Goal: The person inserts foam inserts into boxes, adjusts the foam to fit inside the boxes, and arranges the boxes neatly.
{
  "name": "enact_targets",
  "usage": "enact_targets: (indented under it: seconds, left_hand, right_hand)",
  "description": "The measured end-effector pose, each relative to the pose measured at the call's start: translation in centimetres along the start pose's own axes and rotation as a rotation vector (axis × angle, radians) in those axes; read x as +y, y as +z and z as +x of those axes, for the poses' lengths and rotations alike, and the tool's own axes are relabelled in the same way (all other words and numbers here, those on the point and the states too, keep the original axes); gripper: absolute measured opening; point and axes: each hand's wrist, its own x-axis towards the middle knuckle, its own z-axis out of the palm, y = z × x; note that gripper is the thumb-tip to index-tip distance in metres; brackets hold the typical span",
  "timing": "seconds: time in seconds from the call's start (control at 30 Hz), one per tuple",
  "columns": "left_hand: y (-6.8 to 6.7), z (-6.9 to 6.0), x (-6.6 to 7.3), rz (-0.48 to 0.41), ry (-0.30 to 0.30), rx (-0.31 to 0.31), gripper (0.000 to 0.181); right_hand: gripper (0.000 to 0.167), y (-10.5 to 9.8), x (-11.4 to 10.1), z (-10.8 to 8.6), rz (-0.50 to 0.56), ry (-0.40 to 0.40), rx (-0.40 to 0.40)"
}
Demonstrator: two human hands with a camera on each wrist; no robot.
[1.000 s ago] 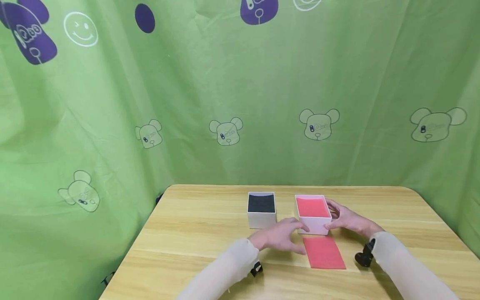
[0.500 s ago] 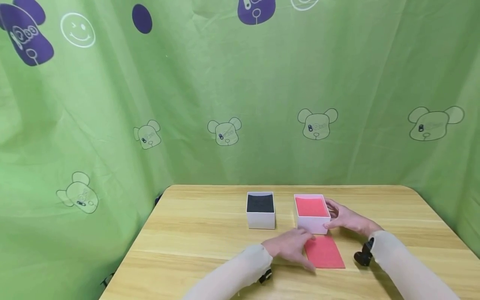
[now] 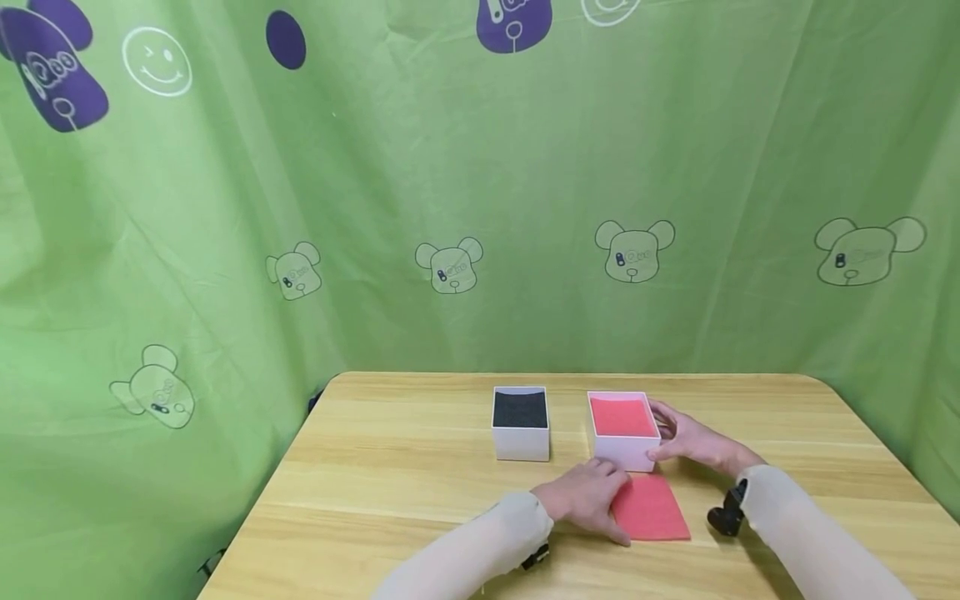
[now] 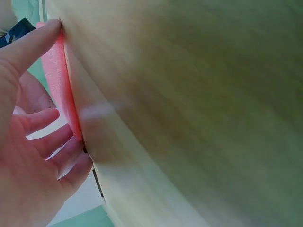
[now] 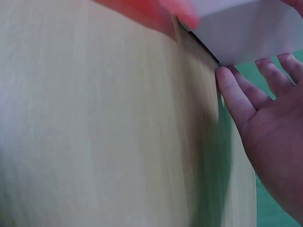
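In the head view my left hand [image 3: 588,500] spans the left side of a red foam sheet [image 3: 652,508] lying on the table. Its thumb is at the near edge and its fingers are at the far edge. The left wrist view shows the red foam sheet [image 4: 59,80] bowed slightly between thumb and fingers. Just behind the sheet stands an open-topped white box [image 3: 622,454] with red foam inside. My right hand [image 3: 701,440] holds that box at its right side, thumb at the front corner, other fingers partly hidden behind the side wall.
Left of the held box stands a second white box [image 3: 521,444] with black foam in it. Both are on a wooden table [image 3: 390,467] with rounded far corners. A green printed curtain [image 3: 525,167] hangs behind and beside the table.
My left hand has moved right and toward me, from beside the box's front onto the foam sheet, whose left part now looks slightly bent. The right hand stays on the box.
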Motion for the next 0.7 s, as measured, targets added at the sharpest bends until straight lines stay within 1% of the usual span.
enact_targets:
  seconds: [0.13, 0.3, 0.4, 0.5, 0.6, 0.7]
  left_hand:
    - [0.06, -0.07, -0.23, 0.017, 0.009, 0.000, 0.077]
    - [0.11, -0.30, -0.51, 0.006, 0.010, -0.017, 0.088]
    - [0.17, -0.27, -0.38, -0.001, -0.001, -0.023, 0.093]
    - [0.12, -0.14, 0.01, -0.012, -0.011, -0.024, 0.092]
    - [-0.10, -0.17, 0.32, -0.014, -0.016, -0.029, 0.093]
    - [-0.24, -0.31, 0.35, -0.001, -0.016, -0.038, 0.098]
  right_hand:
    - [0.101, 0.06, -0.08, -0.06, 0.003, 0.002, -0.001]
    - [0.101, 0.15, -0.04, -0.05, 0.031, -0.018, -0.005]
    - [0.101, 0.18, 0.02, 0.00, 0.035, -0.018, -0.006]
    - [0.102, 0.16, 0.08, 0.03, 0.027, -0.001, 0.004]
    - [0.102, 0.13, 0.18, 0.07, 0.037, -0.005, 0.003]
    - [0.101, 0.06, 0.30, 0.10, 0.044, -0.022, 0.002]
